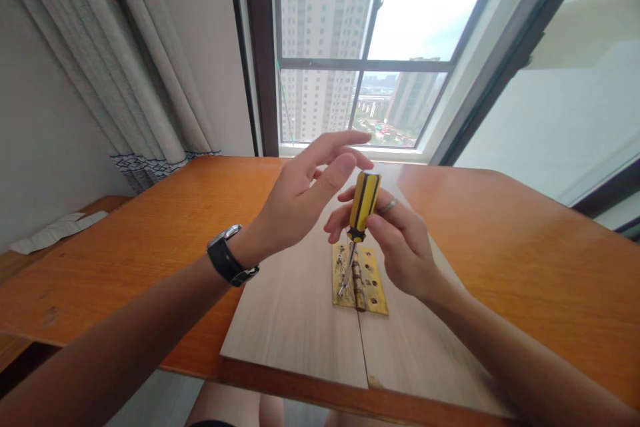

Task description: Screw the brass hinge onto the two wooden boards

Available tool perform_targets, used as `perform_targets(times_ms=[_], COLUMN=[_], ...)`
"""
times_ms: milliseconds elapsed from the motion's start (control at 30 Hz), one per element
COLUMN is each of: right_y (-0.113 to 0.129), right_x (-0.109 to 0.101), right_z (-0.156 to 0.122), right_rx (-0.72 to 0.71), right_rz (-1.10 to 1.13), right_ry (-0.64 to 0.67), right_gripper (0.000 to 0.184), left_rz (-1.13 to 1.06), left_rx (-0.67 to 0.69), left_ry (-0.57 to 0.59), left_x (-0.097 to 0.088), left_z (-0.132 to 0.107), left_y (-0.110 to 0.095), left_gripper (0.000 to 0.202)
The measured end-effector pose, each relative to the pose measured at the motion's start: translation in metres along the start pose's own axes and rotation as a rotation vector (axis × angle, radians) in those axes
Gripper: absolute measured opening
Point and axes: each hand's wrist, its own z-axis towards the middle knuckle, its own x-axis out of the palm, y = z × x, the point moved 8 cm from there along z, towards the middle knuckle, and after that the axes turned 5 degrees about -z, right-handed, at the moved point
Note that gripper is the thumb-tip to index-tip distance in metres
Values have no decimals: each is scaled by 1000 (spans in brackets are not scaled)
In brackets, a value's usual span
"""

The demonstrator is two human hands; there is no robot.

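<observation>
A screwdriver [365, 205] with a yellow and black handle is held near upright in my right hand [405, 243], its handle gripped between thumb and fingers. The shaft slants down and left over the brass-coloured hinge [373, 280], its tip above the left leaf; I cannot tell whether it touches. My left hand [305, 193] hovers to the left of the handle's top, fingers stretched out and apart, holding nothing. The hinge lies flat across the seam between two pale wooden boards [295, 307]. Small dark holes show in its right leaf.
The boards rest on an orange-brown wooden table [150, 247], reaching its front edge. Beyond the table is a window [365, 67] with tall buildings outside. A grey curtain [115, 60] hangs at the left. A pale folded strip [57, 230] lies at the far left.
</observation>
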Motion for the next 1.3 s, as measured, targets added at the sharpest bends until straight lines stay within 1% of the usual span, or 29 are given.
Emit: perform_targets(times_ms=[100, 167, 233, 333, 400, 500, 567, 633, 733, 800, 867, 900, 967, 1033, 1100, 1200, 1300], right_y=[0, -3, -6, -13, -16, -14, -10, -6, -6, -8, -9, -9, -8, -8, -6, -5, -7], right_x=[1, 1, -3, -9, -12, -11, -9, -6, -2, -2, -3, -4, -6, -5, -5, -3, 3], right_z=[0, -2, -3, -7, -8, -8, -7, -5, -3, -1, 1, 2, 5, 7, 7, 5, 1], right_rx=[-25, -38, -49, -41, -35, -63, -87, -93, -23, 37, 62, 67, 76, 85, 74, 60, 67], right_rz=[-49, -103, -161, -245, -281, -276, -187, -67, 50, 92, 111, 109, 88, 49, 23, 51, 119], right_ry=[18, 10, -55, -179, -222, -205, -154, -90, -14, -8, -44, -71, -122, -147, -157, -110, 3], right_gripper=[21, 19, 14, 24, 25, 21, 20, 18, 24, 22, 19, 22, 31, 37, 39, 37, 29], left_rz=[-66, -64, -64, -63, -19, 60, 85, 79, -24, -109, -157, -163, -139, -85, -47, -32, -53], left_rx=[-61, -56, -23, 8, 27, 64, 89, 115, 91, 62, 64, 70, 72, 74, 86, 78, 28], left_ry=[198, 270, 289, 300, 326, 368, 375, 358, 310, 275, 236, 215, 184, 160, 133, 93, 45], left_x=[25, 36, 42, 47, 50, 52, 52, 51, 48, 45, 41, 39, 34, 31, 28, 26, 25], left_z=[10, 12, 13, 15, 16, 15, 14, 13, 12, 10, 7, 6, 2, -1, -4, -6, -8], left_y=[-3, -6, -9, -10, -10, -13, -16, -19, -15, -9, -4, -2, 2, 4, 3, 3, 8], left_gripper=[37, 34, 31, 31, 34, 37, 36, 34, 26, 20, 16, 16, 24, 35, 42, 45, 47])
